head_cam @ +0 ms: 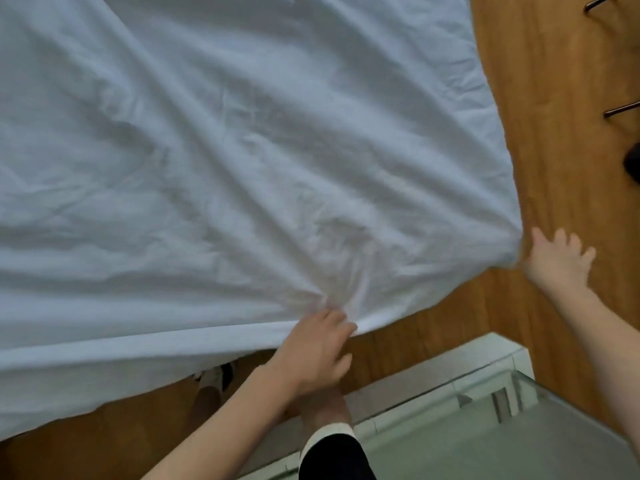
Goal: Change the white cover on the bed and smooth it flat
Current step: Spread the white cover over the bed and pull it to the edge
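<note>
The white cover (225, 150) spreads away from me over the bed, wrinkles fanning out from its near edge, its near right corner hanging over the wooden floor (540, 133). My left hand (317, 351) pinches a bunch of that near edge, fingers curled into the cloth. My right hand (557, 261) is nearer the corner, fingers spread and touching it; I can't tell if the thumb grips. I judge the next pull runs toward me and rightward.

No readable text, labels, brands or numbers are showing anywhere in the head view; the visible surfaces are all showing blank.
</note>
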Available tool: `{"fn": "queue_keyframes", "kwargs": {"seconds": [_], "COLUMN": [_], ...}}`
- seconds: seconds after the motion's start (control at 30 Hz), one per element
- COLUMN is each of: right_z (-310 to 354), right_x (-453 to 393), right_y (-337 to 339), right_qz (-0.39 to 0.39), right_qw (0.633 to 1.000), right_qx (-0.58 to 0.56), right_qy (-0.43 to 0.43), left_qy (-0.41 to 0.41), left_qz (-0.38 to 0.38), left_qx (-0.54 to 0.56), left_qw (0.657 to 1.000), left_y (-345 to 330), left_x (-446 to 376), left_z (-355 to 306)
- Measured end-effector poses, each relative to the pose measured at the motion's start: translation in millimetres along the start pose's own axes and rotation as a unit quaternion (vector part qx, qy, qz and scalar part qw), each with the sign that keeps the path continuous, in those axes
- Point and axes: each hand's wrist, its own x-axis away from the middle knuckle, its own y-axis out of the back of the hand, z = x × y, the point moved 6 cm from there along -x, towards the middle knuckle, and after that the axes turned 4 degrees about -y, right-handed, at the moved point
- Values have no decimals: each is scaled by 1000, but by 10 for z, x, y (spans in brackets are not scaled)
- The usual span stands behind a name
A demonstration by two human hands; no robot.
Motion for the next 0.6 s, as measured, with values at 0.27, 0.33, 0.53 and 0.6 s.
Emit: {"fn": "queue_keyframes", "kwargs": {"seconds": [0.27, 0.33, 0.53, 0.6], "right_z": [1758, 2301, 3137, 3194], "right_x": [957, 1323, 2011, 2094], "right_y": [754, 743, 453, 485], "right_qz": [-307, -289, -141, -135], "right_qw": [856, 841, 913, 924], "right_qx": [-348, -321, -228, -237], "right_qy": [227, 327, 308, 269], "left_qy": [135, 206, 277, 235], "left_qz": [-418, -393, -200, -201], "left_qx": [-53, -96, -100, -115], "left_qw": [897, 891, 935, 944], "left_y": [691, 695, 565, 597], "left_x": [523, 649, 936, 1021], "left_z": [803, 1160, 1625, 1625]}}
